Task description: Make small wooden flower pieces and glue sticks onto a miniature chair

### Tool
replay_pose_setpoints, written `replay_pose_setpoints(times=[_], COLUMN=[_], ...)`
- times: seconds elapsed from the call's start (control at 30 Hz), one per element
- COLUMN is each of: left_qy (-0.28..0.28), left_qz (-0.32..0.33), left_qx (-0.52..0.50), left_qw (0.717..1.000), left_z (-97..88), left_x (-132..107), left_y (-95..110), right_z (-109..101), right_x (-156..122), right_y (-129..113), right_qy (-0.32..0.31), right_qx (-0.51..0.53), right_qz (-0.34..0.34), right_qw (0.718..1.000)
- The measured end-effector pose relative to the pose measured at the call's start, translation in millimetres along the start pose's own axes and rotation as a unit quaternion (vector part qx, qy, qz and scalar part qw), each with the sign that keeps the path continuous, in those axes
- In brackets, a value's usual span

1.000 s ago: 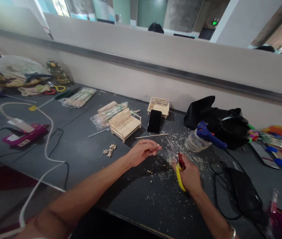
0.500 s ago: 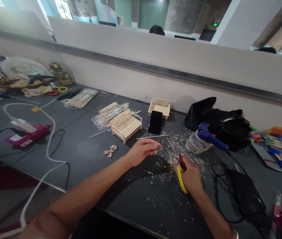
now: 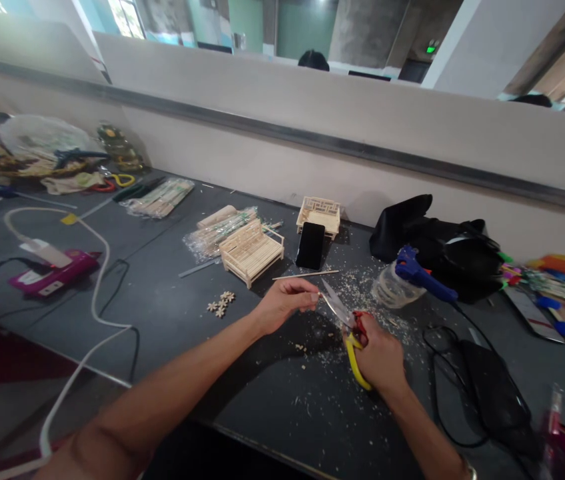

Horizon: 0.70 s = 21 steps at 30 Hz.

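My right hand [image 3: 380, 350] grips a pair of scissors [image 3: 338, 308] by its red and yellow handles, the blades parted and pointing up to the left. The blade tips reach the fingertips of my left hand [image 3: 290, 305]. Those fingers are pinched on a tiny pale piece that is too small to name. Just beyond my left hand lies a thin wooden stick [image 3: 305, 275]. Behind it stands a miniature bench of pale sticks [image 3: 252, 253], with a second small wooden bench [image 3: 319, 215] farther back. A black phone [image 3: 311, 245] leans against that second bench. Small wooden flowers [image 3: 221, 304] lie left of my hand.
A blue glue gun [image 3: 425, 275] rests on a clear plastic cup [image 3: 395, 287]. Wood scraps litter the dark table [image 3: 272, 413]. To the right are a black bag [image 3: 442, 243] and a black adapter with cable [image 3: 495, 383]. A purple power strip [image 3: 55, 273] and bagged sticks [image 3: 162, 198] lie left.
The scissors have swung left and their blades have opened, bringing the tips up to my left fingertips. My left hand has barely moved.
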<state>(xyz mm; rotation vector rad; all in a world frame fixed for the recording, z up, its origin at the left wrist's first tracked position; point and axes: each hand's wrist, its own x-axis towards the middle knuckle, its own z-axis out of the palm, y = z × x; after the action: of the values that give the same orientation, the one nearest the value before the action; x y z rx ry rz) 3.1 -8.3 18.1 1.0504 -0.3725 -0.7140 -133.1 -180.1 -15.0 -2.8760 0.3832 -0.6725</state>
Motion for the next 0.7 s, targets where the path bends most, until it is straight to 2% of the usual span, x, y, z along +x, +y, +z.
replay_pose_setpoints(times=[0.17, 0.47, 0.6, 0.7], left_qy=[-0.014, -0.016, -0.028, -0.035], left_qz=[0.009, 0.008, 0.018, 0.029], left_qx=[0.045, 0.093, 0.096, 0.098], left_qw=[0.999, 0.996, 0.995, 0.994], left_z=[-2.9, -1.9, -1.9, -2.5], left_x=[0.1, -1.5, -2.1, -2.3], left_y=[-4.9, -5.2, -5.2, -5.0], right_z=[-3.6, -6.2, -5.4, -4.1], right_x=[-0.1, 0.2, -0.7, -1.2], right_y=[-3.6, -6.9, -6.6, -6.1], right_qy=[0.04, 0.089, 0.086, 0.06], right_qx=[-0.02, -0.057, -0.066, -0.055], right_qz=[-0.047, -0.074, -0.068, -0.054], right_qw=[0.998, 0.992, 0.992, 0.995])
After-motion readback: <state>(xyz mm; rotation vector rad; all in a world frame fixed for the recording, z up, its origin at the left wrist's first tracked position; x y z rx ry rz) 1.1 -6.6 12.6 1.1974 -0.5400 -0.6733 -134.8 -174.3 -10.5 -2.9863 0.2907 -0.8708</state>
